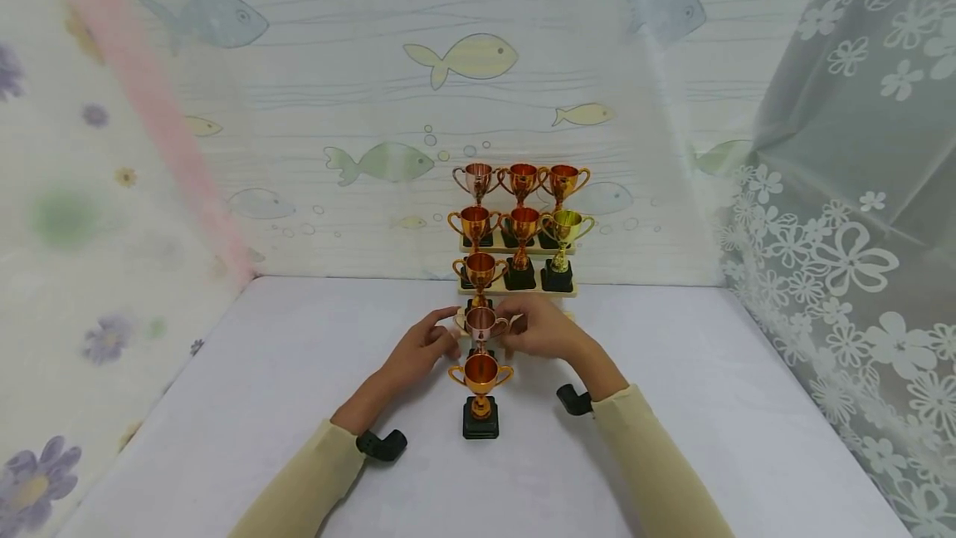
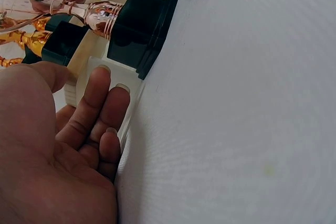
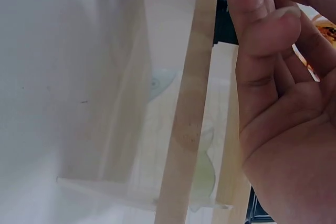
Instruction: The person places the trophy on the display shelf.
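Note:
My left hand (image 1: 429, 351) is at the left end of the lowest step of a tiered stand. In the left wrist view its thumb (image 2: 52, 77) lies against the step's wooden edge, the other fingers loosely bent beneath. My right hand (image 1: 545, 329) reaches in from the right with bent fingers, right beside an orange-gold trophy (image 1: 480, 270) at the stand's lower left. Whether the right fingers hold it I cannot tell. Before the stand stands a rose-gold trophy (image 1: 481, 322), overlapping the space between the hands. Nearer still is another orange-gold trophy (image 1: 481, 376) on a black base.
Several trophies fill the upper steps, among them a yellow-gold trophy (image 1: 566, 229) at the right. The stand (image 3: 186, 129) has wooden strips and clear panels. A white cloth covers the table (image 1: 672, 372); a fish-patterned curtain (image 1: 299, 106) hangs behind, and a lace curtain (image 1: 851, 256) at the right.

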Demonstrator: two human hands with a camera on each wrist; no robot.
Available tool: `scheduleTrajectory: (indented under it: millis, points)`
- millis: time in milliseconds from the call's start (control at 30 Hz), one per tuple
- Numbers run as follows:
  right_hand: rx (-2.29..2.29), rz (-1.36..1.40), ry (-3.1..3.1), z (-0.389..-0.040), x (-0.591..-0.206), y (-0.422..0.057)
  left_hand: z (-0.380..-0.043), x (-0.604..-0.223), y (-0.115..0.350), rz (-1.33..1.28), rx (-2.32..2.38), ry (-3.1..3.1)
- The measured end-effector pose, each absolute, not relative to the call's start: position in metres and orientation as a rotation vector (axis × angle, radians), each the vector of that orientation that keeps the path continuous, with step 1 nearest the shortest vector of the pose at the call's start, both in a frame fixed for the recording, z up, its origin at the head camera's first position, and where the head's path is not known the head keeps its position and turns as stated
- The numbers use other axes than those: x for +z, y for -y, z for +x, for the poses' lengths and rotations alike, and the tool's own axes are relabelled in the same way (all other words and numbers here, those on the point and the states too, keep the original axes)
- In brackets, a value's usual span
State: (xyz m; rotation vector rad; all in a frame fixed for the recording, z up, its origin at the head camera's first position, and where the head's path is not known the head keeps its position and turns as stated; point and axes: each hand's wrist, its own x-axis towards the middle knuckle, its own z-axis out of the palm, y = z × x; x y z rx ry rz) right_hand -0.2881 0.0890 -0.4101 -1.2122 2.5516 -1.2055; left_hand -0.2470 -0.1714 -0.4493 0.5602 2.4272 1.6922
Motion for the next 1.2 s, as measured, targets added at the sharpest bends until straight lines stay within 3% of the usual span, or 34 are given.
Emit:
scheduleTrajectory:
  millis: [167,600,1200]
  points:
    - [-1.232,-1.249,-2.49,-0.29,-0.412,-0.085,-0.247,-0.448,0.171,0.556,1.693,-2.422]
    - [-1.195,-0.965,-2.407,-0.286,-0.421,-0.075,-0.249,-0.449,0.17,0.563,1.696,-2.422]
    - [-1.132,-0.94,-2.528,-0.285,-0.424,-0.071,-0.248,-0.449,0.17,0.569,1.689,-2.436]
